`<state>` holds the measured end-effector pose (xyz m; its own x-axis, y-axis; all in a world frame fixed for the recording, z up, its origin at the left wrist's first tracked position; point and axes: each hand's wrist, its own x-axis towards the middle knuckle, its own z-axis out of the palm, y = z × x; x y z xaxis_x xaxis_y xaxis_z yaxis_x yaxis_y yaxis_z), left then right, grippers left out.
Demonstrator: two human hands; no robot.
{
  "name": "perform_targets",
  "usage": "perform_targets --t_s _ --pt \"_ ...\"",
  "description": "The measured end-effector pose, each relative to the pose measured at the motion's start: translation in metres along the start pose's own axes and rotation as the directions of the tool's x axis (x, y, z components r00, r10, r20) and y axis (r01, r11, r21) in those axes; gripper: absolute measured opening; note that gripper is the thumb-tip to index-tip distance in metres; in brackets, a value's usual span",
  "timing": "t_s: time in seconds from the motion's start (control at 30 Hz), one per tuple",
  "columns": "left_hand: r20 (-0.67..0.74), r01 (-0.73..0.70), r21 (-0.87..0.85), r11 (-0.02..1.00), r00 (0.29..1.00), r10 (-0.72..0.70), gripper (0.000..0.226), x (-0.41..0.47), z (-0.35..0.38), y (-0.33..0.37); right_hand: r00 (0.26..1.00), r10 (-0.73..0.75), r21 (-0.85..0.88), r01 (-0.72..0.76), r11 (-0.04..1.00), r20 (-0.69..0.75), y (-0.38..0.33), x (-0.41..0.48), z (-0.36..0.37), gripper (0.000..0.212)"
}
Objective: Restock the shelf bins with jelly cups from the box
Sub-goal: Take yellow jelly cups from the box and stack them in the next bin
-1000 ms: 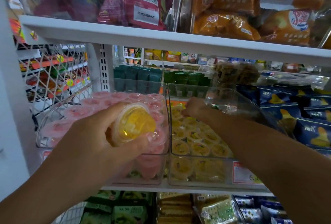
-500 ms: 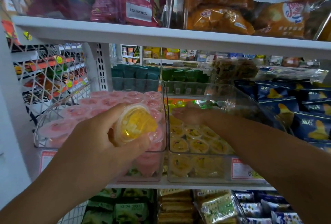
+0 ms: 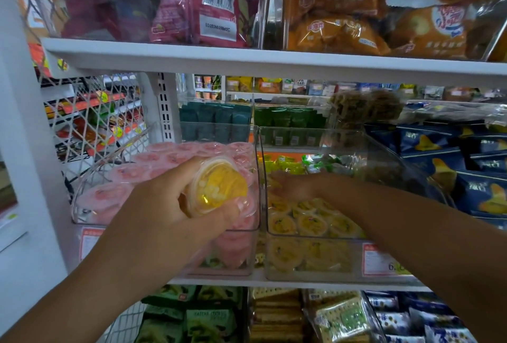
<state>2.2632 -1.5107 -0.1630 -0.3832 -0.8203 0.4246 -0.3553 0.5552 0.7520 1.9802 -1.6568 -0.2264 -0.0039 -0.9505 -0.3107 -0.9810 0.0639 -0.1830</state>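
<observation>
Gripping a yellow jelly cup on its side, the left hand curls fingers and thumb round the cup's clear wall and holds it in front of the left bin, just short of the divide between two clear bins. That bin is heaped to the rim with pink jelly cups, so the yellow cup looks to be waiting in reserve rather than bound for it.

The right hand reaches deep into the right bin, low over the yellow jelly cups in the bin. Blur hides its fingers, and whether they press flat or pinch a cup cannot be told. It appears to be seating or levelling stock at the back, which would explain why the other hand stands by with the next cup.

The yellow layer lies well below the rim, so more filling seems due. A price label fronts the bin; blue snack packs sit just beside it, under the upper shelf board. The supply box is out of view.
</observation>
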Motion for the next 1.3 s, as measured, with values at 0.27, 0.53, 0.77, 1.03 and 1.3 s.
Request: perform_targets --t_s 0.27,0.53,0.77,1.03,1.3 --pt "0.007 -0.015 0.046 0.999 1.000 0.015 0.035 0.000 -0.001 0.001 0.990 0.124 -0.213 -0.106 0.971 0.073 0.036 -0.044 -0.054 0.050" --pt "0.027 -0.029 0.030 0.999 0.999 0.028 0.035 0.002 0.013 0.012 0.963 0.266 -0.311 -0.243 0.919 0.033 0.075 -0.061 -0.036 0.048" --pt "0.054 -0.043 0.050 0.998 0.998 0.040 0.031 -0.001 0.015 0.013 0.952 0.186 -0.348 -0.265 0.899 -0.245 0.070 -0.066 -0.026 0.035" --pt "0.062 -0.096 0.079 0.992 0.994 0.091 0.026 -0.002 0.021 0.018 0.949 0.162 -0.205 -0.221 0.953 -0.271 0.078 -0.076 -0.027 0.023" --pt "0.075 -0.146 0.240 0.960 0.988 0.132 0.049 0.009 0.029 0.019 0.963 -0.016 0.516 0.158 0.842 -0.268 0.038 -0.140 -0.053 0.022"
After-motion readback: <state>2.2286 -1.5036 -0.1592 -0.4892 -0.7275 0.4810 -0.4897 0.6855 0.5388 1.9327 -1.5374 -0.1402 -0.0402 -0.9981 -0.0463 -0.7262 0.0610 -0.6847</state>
